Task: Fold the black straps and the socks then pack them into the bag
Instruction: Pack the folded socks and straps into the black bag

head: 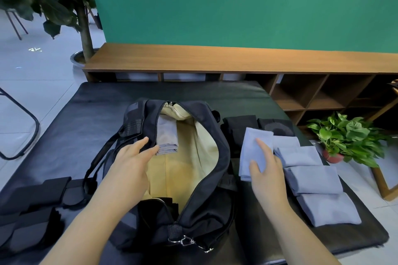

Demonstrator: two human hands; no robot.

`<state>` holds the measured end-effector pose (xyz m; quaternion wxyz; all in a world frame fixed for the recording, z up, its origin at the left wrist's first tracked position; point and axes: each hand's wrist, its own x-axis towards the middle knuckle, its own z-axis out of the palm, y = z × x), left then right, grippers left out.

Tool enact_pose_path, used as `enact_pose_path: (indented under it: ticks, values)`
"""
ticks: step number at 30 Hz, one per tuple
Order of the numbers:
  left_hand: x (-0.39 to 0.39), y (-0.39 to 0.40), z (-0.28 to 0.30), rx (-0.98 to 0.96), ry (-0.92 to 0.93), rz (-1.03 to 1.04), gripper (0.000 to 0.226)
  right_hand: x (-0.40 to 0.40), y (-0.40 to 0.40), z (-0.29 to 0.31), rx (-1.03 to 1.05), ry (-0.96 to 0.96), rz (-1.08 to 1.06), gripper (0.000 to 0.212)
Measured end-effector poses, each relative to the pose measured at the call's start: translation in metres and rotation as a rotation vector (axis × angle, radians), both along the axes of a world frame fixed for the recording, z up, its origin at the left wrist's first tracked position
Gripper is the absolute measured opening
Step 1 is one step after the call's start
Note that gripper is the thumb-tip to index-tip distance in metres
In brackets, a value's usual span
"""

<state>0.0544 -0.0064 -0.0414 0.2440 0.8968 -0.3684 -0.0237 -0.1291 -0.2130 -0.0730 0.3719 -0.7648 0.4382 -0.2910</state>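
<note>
1. The black bag (200, 178) lies unzipped in the middle of the dark mat (86, 101); folded blue socks (167, 135) sit inside against its far left wall.
2. The left hand (131, 157) reaches over the bag's left rim, fingers straight, gripping nothing.
3. The right hand (267, 170) pinches one folded blue sock (253, 148) just right of the bag.
4. More folded socks (312, 178) line the mat's right edge; black straps (32, 206) lie at its near left corner.
</note>
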Motion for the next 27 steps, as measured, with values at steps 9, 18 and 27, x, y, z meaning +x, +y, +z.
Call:
enact_pose_path:
  ticks: [9, 18, 27]
  values:
    - [-0.001, 0.009, 0.013, -0.075, 0.035, 0.01, 0.077, 0.026, 0.039, 0.06, -0.132, -0.255, 0.197, 0.053]
    - [0.006, 0.018, 0.022, -0.151, 0.077, 0.03, 0.082, 0.06, 0.078, 0.069, -0.128, -0.265, 0.426, 0.056]
    - [0.009, 0.02, 0.025, -0.151, 0.088, -0.005, 0.081, 0.107, 0.076, 0.012, 0.299, 0.229, 0.407, 0.063]
